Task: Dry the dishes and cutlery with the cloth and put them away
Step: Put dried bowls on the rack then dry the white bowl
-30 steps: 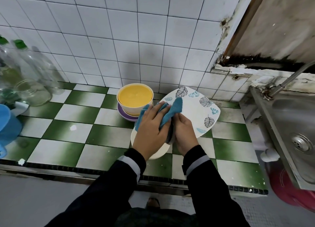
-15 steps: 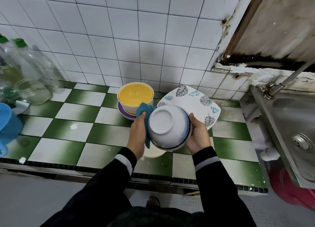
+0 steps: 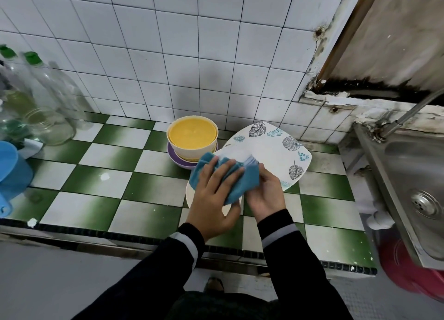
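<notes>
My left hand (image 3: 213, 199) wraps a blue cloth (image 3: 242, 182) over a white bowl with a blue rim (image 3: 251, 159), of which only a blurred edge shows above the cloth. My right hand (image 3: 266, 194) grips the bowl from the right side. Both hands hover above a cream plate (image 3: 188, 194) on the green-and-white tiled counter (image 3: 96, 182). Just behind lies a square white plate with leaf prints (image 3: 271, 149). A yellow bowl (image 3: 192, 134) stands on a purple plate (image 3: 175, 158) to the left of it.
Clear bottles with green caps (image 3: 40, 91) and a glass jar (image 3: 48, 127) stand at the back left, with a blue jug (image 3: 12, 170) at the left edge. A steel sink (image 3: 413, 175) with a tap (image 3: 408, 115) is on the right, above a red basin (image 3: 408, 271).
Half a second ago the bowl's base faced me with the cloth behind its left side. Now my left hand has brought the cloth over the bowl and covers most of it.
</notes>
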### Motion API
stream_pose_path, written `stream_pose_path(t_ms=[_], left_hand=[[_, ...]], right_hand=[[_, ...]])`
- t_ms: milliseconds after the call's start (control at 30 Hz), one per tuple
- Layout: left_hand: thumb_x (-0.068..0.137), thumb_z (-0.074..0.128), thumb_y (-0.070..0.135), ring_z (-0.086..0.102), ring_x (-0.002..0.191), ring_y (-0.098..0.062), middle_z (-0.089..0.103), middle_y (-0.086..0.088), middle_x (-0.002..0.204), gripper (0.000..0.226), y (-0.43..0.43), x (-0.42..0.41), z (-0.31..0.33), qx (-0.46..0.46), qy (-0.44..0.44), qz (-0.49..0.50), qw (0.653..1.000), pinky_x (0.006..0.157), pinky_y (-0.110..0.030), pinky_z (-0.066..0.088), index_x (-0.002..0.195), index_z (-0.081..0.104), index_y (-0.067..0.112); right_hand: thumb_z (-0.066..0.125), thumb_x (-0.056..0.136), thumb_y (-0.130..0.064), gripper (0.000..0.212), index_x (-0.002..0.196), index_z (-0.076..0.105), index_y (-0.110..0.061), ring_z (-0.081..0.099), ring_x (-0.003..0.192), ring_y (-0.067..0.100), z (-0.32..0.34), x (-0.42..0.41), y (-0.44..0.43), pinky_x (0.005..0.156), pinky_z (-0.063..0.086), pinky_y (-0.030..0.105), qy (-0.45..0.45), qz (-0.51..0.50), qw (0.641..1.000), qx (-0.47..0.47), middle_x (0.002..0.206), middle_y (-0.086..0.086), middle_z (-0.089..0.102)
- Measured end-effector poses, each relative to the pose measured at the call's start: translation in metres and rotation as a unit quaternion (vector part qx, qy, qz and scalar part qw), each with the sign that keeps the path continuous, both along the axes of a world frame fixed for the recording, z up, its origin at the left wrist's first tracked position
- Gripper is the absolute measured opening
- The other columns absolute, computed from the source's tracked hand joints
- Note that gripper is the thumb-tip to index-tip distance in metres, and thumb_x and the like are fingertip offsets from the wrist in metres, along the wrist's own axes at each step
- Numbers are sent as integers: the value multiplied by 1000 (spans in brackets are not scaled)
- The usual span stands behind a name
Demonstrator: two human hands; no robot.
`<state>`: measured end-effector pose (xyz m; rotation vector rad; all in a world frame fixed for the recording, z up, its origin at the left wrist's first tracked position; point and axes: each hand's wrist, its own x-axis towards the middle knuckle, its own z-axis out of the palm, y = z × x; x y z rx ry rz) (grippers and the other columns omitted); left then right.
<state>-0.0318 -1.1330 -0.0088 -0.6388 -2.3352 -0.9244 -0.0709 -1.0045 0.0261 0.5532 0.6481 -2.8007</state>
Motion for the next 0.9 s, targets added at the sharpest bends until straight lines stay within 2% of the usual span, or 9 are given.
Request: stream_pose_path(t_ms=[67, 133, 233, 300, 400, 467, 667, 767, 900], left_hand=[[78, 63, 18, 34, 142, -37, 48, -11, 146, 61, -8, -8, 1, -43, 11, -14, 999, 114, -57, 30, 138, 51, 12], [90, 58, 16, 43, 136, -36, 52, -13, 142, 45, -16, -18, 3, -40, 16, -11, 999, 111, -55, 36, 135, 56, 10], [93, 53, 6, 51, 130, -28, 55, -12, 138, 39, -25, -26, 9, 20, -3, 5, 1000, 112, -43, 40, 131, 60, 6], [86, 57, -6, 57, 121, -20, 59, -8, 131, 45, -29, -27, 15, 72, -27, 37, 996, 107, -27, 43, 129, 59, 6], [88, 63, -4, 60, 87, 1, 66, 7, 99, 27, -32, -26, 27, 194, -99, 118, 969, 82, -6, 44, 115, 63, 4], [90, 67, 5, 59, 75, 5, 64, 17, 85, 18, -33, -24, 37, 295, -180, 163, 924, 70, -9, 45, 101, 64, 19], [85, 74, 7, 67, 83, -12, 70, 5, 94, 26, -31, -29, 50, 461, -351, 132, 804, 75, -28, 57, 103, 64, 22], [87, 72, 9, 67, 88, -15, 71, 3, 98, 25, -31, -28, 48, 439, -375, 109, 809, 78, -30, 57, 107, 64, 21], [96, 60, 30, 65, 93, -11, 69, 4, 102, 23, -31, -26, 50, 407, -392, 93, 820, 78, -25, 53, 118, 59, 21]], right_hand=[[100, 30, -11, 121, 138, 47, 7, 60, 114, 36, -5, -1, 3, 107, 45, 45, 10, 38, 999, -38, 135, 28, 54], [97, 29, -6, 127, 142, 41, 10, 55, 119, 36, -10, -3, 4, 109, 42, 43, 7, 49, 998, -39, 137, 28, 51], [85, 65, -11, 67, 122, 55, 7, 66, 102, 31, 5, -1, 2, 84, 60, 40, 5, 72, 995, 70, 117, 25, 65], [52, 99, -19, 16, 104, 58, -5, 73, 83, 24, 10, 0, 11, 71, 62, 37, 5, 132, 971, 201, 97, 16, 74], [37, 106, -35, 35, 85, 54, -13, 61, 51, 17, 12, 0, 33, 45, 45, 20, -8, 148, 915, 375, 65, 6, 70], [43, 103, -40, 39, 77, 53, -14, 44, 44, 15, -1, -1, 40, 40, 31, 19, -30, 106, 906, 409, 52, 2, 56], [56, 83, -60, 60, 123, 67, -17, 61, 105, 40, -27, 17, 17, 82, 55, 48, -104, 252, 960, 65, 126, 17, 62], [53, 80, -66, 73, 109, 75, -2, 64, 103, 52, -22, 26, 9, 81, 51, 67, -100, 272, 956, -38, 126, 27, 62], [53, 75, -82, 86, 113, 75, -9, 66, 103, 47, -23, 24, 10, 84, 53, 65, -96, 225, 967, -72, 126, 21, 65]])
